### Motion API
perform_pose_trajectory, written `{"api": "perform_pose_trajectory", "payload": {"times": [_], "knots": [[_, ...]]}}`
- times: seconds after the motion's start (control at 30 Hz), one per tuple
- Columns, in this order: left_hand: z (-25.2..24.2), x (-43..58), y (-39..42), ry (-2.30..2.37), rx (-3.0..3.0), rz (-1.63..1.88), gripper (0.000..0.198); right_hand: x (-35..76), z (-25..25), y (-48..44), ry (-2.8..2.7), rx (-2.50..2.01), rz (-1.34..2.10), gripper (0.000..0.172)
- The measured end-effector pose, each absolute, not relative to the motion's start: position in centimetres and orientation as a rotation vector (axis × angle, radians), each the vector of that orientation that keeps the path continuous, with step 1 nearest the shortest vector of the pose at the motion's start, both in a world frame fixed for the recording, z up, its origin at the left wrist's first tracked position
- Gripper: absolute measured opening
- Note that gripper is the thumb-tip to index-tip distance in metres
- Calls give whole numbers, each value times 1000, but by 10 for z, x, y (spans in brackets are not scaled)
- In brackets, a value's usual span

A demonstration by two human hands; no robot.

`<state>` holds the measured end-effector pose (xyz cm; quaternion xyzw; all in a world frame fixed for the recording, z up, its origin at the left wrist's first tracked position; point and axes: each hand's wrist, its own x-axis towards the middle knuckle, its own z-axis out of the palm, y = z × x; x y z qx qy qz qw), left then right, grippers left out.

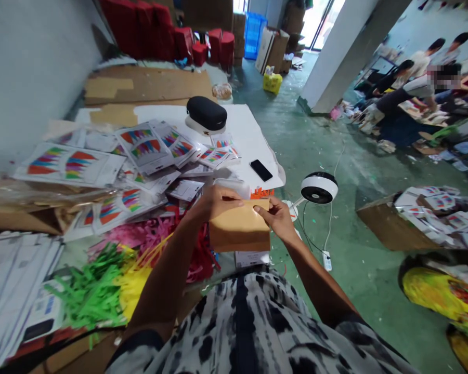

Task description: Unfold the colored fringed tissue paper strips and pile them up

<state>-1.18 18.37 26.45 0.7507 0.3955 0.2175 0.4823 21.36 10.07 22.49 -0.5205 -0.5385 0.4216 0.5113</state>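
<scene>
The tan paper piece I saw was a plain, warm orange-brown, roughly oblong and wider than it was tall. It was held up close before the person, broad face toward their body, the left hand at its upper left and the right hand pinching its upper right corner between thumb and fingers. A darker band ran along its bottom; from my spot I couldn't tell whether it was a single sheet or folded.
</scene>
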Motion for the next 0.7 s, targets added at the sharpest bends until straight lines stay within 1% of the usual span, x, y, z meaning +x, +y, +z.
{"api": "perform_pose_trajectory", "payload": {"times": [0.1,0.2,0.3,0.4,0.47,0.53,0.7], "knots": [[257,-7,182,954,1809,462,32,220,236,96,-1637,-1277,695,36],[254,-8,179,929,1833,438,33,223,246,96,-1929,-1246,415,26],[257,-11,175,938,1839,431,34,221,247,96,-2077,-1207,176,23],[260,-14,170,934,1782,416,35,216,241,95,-2101,-1176,-5,21],[260,-16,167,934,1739,420,37,212,238,94,-2105,-1171,-50,21],[258,-17,165,931,1711,449,38,210,237,93,-2092,-1189,-17,21],[255,-18,162,909,1698,526,36,211,242,94,-1971,-1252,266,19]]}}
